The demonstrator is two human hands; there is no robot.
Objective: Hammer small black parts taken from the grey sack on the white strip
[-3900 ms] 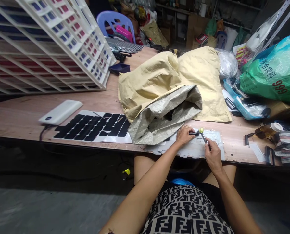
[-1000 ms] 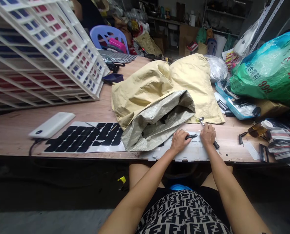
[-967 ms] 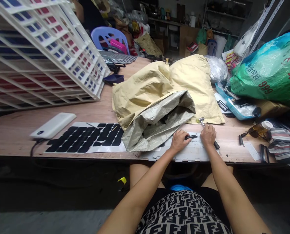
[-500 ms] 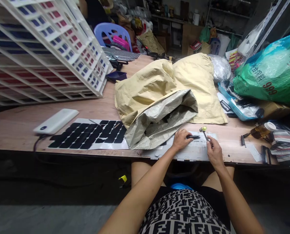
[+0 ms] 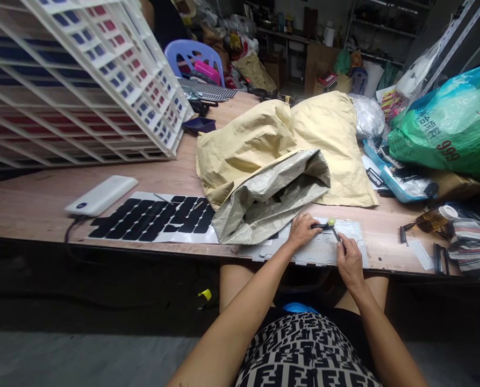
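My left hand is closed on a slim black piece, whose exact kind I cannot make out, low over a pale flat board at the table's front edge. A small hammer with a yellow-green head is in my right hand, fingers wrapped round its handle. The hammer's head is at the far end of the black piece; whether they touch is unclear. Just beyond my left hand lies an open sack, grey inside and yellow outside, its contents mostly hidden in shadow.
Left of the sack, rows of black pieces lie on a white sheet, beside a white power bank with a cable. A white plastic basket stands far left. To the right are a green bag, a blue tray and a brown cup.
My right hand has moved slightly left, bringing the hammer's head down and left onto or over the black piece. My left hand keeps its hold. The whole view has shifted a little.
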